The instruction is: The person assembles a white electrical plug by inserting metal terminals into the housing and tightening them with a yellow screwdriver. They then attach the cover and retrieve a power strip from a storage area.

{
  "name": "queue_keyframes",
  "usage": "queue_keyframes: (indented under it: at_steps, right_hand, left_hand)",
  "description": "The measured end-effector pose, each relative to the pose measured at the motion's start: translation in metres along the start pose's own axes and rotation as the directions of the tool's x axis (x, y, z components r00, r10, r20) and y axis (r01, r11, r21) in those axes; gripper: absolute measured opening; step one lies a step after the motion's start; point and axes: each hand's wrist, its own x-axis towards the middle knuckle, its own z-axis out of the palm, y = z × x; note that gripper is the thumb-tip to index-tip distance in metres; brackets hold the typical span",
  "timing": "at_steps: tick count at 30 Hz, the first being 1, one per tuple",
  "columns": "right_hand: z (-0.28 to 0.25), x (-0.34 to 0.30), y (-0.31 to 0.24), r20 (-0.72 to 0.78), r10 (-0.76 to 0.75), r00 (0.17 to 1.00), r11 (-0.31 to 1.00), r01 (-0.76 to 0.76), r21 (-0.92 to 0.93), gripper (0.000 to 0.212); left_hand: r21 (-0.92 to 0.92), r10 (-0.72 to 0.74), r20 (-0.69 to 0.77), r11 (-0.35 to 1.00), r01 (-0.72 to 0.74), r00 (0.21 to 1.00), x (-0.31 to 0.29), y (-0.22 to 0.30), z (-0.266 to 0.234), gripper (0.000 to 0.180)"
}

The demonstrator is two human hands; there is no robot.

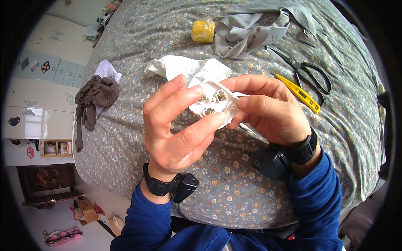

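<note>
Both my hands hold a small white electrical socket housing, its inside facing up and showing brass terminals. My left hand is closed on its left side, thumb at the lower edge and fingers at the upper left. At the right edge, my right hand grips it between thumb and fingers. A white cord shows just below the right fingers; its joint with the housing is hidden. Behind the housing lies a crumpled white cloth. Each wrist wears a black strap with a black device.
Everything rests on a flowered bedcover. To the right are black-handled scissors and a yellow utility knife. Farther back sit a yellow tape roll and grey fabric. A brown garment lies at the left edge.
</note>
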Motion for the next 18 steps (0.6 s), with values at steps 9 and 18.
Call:
queue_keyframes:
  at_steps: [9, 18]
  right_hand:
    - [0.0014, -0.0011, 0.0012, -0.007, -0.017, 1.0, 0.999, 0.018, 0.035, 0.035]
    - [-0.0034, 0.0017, 0.0069, 0.071, -0.055, 0.996, 0.998, 0.054, 0.021, 0.04]
  left_hand:
    - [0.014, 0.004, -0.042, 1.0, -0.003, 0.999, 0.0006, 0.0024, 0.0026, 0.025]
    - [0.022, -0.004, -0.041, 1.0, 0.004, 0.999, 0.0011, 0.0038, 0.0016, 0.026]
